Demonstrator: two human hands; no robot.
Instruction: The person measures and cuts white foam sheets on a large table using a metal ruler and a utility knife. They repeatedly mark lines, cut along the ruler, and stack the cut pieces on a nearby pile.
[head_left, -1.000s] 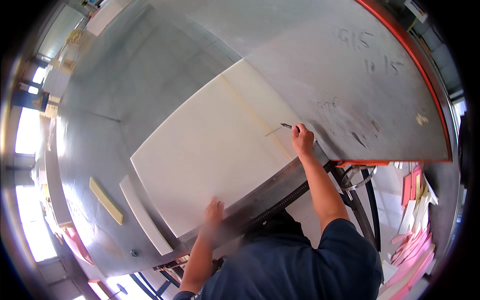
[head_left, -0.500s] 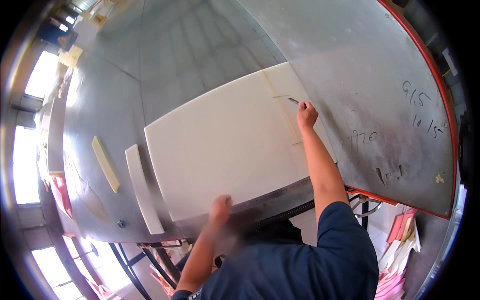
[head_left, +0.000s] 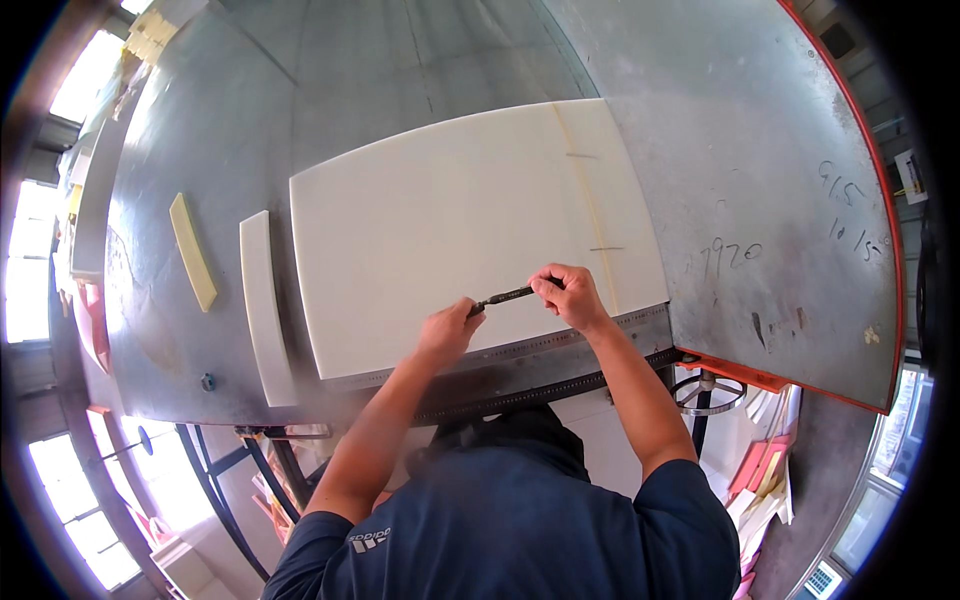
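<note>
Both hands meet above the near half of a large white foam slab (head_left: 440,230) that lies flat on the metal table. A black marker pen (head_left: 513,294) runs between them. Its right end is in the closed fingers of my right hand (head_left: 568,297). My left hand (head_left: 447,331) pinches a short dark piece at the pen's other end, which looks like its cap. Two short dark strokes cross a yellowish seam (head_left: 585,195) near the slab's right side.
A white foam strip (head_left: 262,310) and a thinner yellow strip (head_left: 193,252) lie left of the slab. A metal ruler edge (head_left: 540,345) runs along its near side. The table (head_left: 740,180) carries handwritten marks and a red rim on the right. Foam scraps (head_left: 765,465) are piled below.
My right hand has come back from the slab's far right with the pen. My left hand has moved up from the near edge to the pen's tip end.
</note>
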